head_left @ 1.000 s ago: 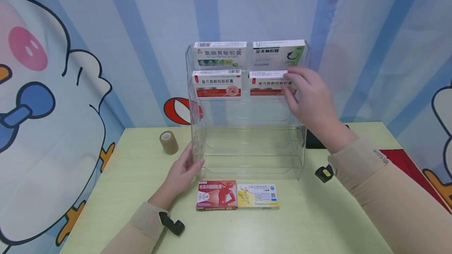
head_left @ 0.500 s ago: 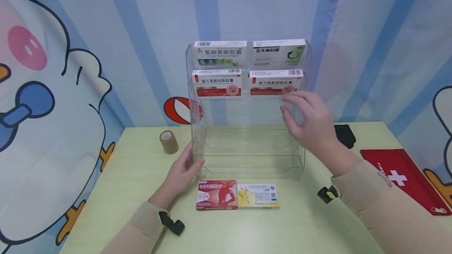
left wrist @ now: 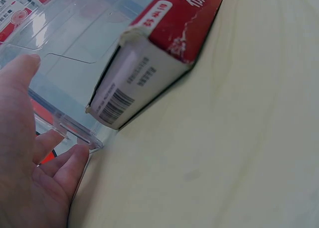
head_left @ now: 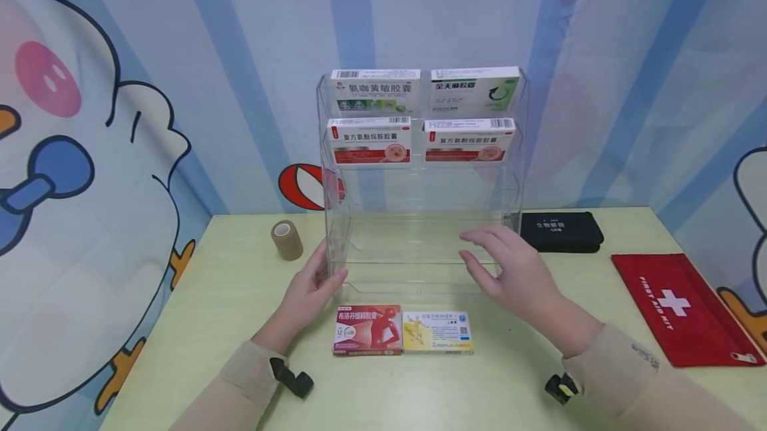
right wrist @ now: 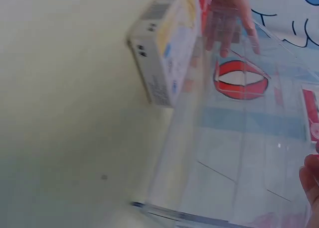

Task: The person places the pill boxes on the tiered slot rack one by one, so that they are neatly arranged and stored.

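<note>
A clear tiered display rack [head_left: 419, 238] stands upright on the table. My left hand [head_left: 308, 294] holds its lower left side, the thumb in front and the fingers around the side wall in the left wrist view. My right hand [head_left: 515, 274] is in front of the rack's lower right, thumb and fingers apart with nothing between them. A red medicine box [head_left: 367, 330] and a yellow-and-white medicine box [head_left: 438, 332] lie side by side before the rack. On its top tier sit two medicine boxes, a green-trimmed white one [head_left: 374, 92] and another [head_left: 473, 91]. Two red-and-white boxes [head_left: 369, 142] fill the tier below.
A roll of brown tape [head_left: 287, 241] stands left of the rack. To the right lie a black zip case [head_left: 560, 231] and a red first aid kit pouch [head_left: 686, 311]. A printed cloth backdrop [head_left: 252, 84] hangs behind the table.
My right hand has left the right-hand red-and-white box on the second tier and come down to the rack's lower right. The left hand stays on the rack.
</note>
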